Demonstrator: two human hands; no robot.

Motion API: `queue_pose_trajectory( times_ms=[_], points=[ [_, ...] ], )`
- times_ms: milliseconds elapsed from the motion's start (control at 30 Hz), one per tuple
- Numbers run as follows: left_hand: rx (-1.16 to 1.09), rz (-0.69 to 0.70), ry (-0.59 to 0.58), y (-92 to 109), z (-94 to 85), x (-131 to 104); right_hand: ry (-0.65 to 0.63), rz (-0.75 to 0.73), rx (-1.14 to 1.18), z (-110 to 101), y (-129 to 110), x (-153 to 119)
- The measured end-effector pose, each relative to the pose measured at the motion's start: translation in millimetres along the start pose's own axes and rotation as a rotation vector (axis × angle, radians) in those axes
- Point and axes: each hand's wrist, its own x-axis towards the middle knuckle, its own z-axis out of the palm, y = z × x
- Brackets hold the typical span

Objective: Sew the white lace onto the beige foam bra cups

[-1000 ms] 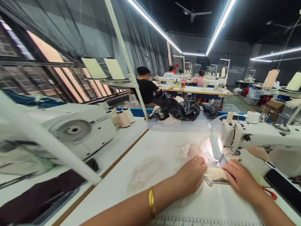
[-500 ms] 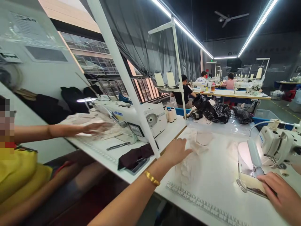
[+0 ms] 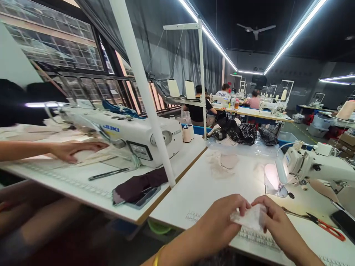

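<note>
My left hand (image 3: 226,218), with a gold bracelet at the wrist, pinches one side of a small whitish fabric piece (image 3: 253,218). On the other side of it are the closed fingers of my right hand (image 3: 277,221). Both hands hold the fabric just above the front of the white table, over the printed ruler strip (image 3: 257,238). Farther back lie pale fabric pieces (image 3: 229,161). To the right stands a white sewing machine (image 3: 307,162) with its lamp lit. Red-handled scissors (image 3: 331,229) rest right of my right hand.
A dark phone-like object (image 3: 344,223) lies at the right edge. On the adjoining left table, a co-worker's hand (image 3: 73,149) rests on pale fabric by a JUKI machine (image 3: 133,136). A white post (image 3: 144,85) rises between the tables. Black plastic bags (image 3: 241,129) sit behind.
My left hand has come from the pale pieces toward the table's front, now with a fabric piece. My right hand has left the machine and joined it. The view has swung right.
</note>
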Motion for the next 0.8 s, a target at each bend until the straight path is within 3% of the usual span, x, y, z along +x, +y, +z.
queue_pose_trajectory(
  times_ms=[100,200,333,433,600,733,800],
  points=[
    [-0.214,0.034,-0.022,5,9.9,-11,-0.005,-0.153,-0.108,-5,-10,-9],
    [-0.542,-0.138,0.07,-8,16.3,-18,-0.078,-0.246,-0.236,-9,-28,-29],
    [-0.855,-0.337,0.185,-33,28.5,-23,-0.086,-0.164,-0.149,1,-45,-45],
    [-0.982,-0.407,0.195,-39,35.7,-26,-0.023,-0.026,0.05,8,-41,-45],
    [-1.018,-0.412,0.187,-25,30.5,-21,0.032,0.047,0.266,11,-24,-44],
    [-0.882,-0.288,0.246,-6,11.7,-19,0.04,-0.05,0.059,4,-24,-41],
    [-0.793,-0.18,0.12,2,0.0,-25,0.06,-0.151,-0.114,-2,-28,-40]
  ],
)
